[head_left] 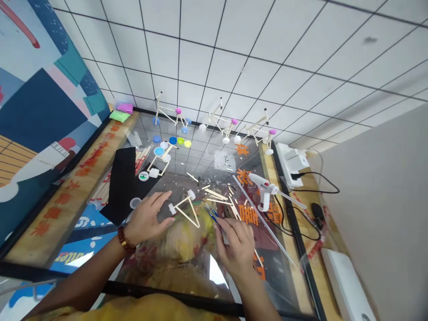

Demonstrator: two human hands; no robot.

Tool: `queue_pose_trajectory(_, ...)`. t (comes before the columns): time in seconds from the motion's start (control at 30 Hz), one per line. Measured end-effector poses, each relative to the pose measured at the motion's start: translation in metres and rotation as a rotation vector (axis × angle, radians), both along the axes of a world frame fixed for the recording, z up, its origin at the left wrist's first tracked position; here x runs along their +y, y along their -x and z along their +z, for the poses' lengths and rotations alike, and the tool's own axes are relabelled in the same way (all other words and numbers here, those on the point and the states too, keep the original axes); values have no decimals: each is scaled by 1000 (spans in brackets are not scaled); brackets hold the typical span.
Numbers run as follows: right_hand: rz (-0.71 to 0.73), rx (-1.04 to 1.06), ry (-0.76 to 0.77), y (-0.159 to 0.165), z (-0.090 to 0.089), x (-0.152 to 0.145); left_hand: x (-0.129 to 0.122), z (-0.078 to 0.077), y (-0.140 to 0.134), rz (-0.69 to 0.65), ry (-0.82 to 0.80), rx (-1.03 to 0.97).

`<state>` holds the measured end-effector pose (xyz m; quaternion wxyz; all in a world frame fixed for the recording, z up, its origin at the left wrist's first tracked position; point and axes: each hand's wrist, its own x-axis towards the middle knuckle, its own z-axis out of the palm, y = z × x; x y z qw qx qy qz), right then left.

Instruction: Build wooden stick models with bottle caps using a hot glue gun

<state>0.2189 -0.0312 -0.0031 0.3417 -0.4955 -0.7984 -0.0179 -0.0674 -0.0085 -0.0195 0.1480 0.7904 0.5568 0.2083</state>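
Note:
A small V-shaped frame of thin wooden sticks point(187, 215), with white pieces at two ends, lies on the glass tabletop point(157, 254) between my hands. My left hand point(147, 218) is open beside it, thumb and fingers apart around its left end, with nothing held. My right hand point(236, 240) is closed on a small blue-handled tool point(213, 214). Its grey tip points up and left, close to the frame's right side; its exact kind is hard to make out. Loose wooden sticks point(216, 195) and small scraps lie just beyond the tool.
A white glue gun point(264, 191) with a cord lies at right, near a clear rod point(264, 220). Several stick models point(227, 127) stand along the back. Coloured clay pots point(180, 141), a black sheet point(122, 183) and another stick frame point(165, 162) are at left.

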Motion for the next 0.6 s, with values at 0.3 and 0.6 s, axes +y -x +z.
queue_pose_trajectory(0.3,0,-25,6,-8,4,-1,3,5,-7,57,18,4)
queue_pose_trajectory(0.6,-130,-4,-84,-21,10,4,3,5,-7,71,-6,-22)
